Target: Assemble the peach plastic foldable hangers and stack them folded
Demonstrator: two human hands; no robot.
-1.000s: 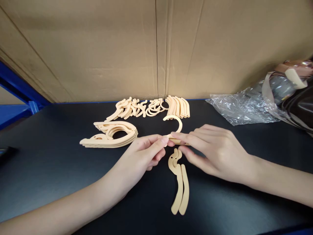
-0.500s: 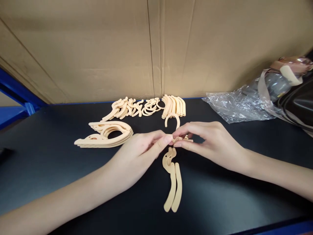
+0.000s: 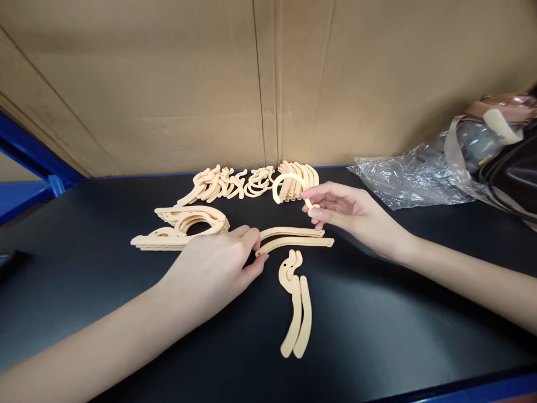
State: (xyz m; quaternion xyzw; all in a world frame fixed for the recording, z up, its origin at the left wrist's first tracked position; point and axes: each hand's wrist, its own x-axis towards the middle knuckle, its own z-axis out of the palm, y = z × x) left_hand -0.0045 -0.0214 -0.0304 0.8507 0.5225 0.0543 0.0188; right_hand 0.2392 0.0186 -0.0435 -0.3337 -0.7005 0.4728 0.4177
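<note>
My right hand [image 3: 352, 212] pinches a cream C-shaped hanger hook [image 3: 289, 178] by its lower end, raised above the black table. My left hand [image 3: 222, 254] is closed at the left ends of two long curved hanger arms, with thumb and fingertips around the nearer hanger arm [image 3: 297, 242]. The farther hanger arm [image 3: 293, 230] lies beside it, its left end partly behind my fingers. Closer to me rests a group of joined pieces [image 3: 296, 313], with two curved arms side by side below a rounded head part.
Beyond my left hand lies a stack of folded hangers [image 3: 168, 240]. Along the back are piles of loose curved pieces [image 3: 210, 183], rings and hooks [image 3: 260, 182] and arms [image 3: 310, 176]. Clear plastic bag [image 3: 406, 179] at right; cardboard [image 3: 168, 84] behind; blue frame [image 3: 54, 184] at left.
My hands have moved apart. My right hand has raised the hook from the table, while my left has shifted left to the ends of the two arms, which are now uncovered.
</note>
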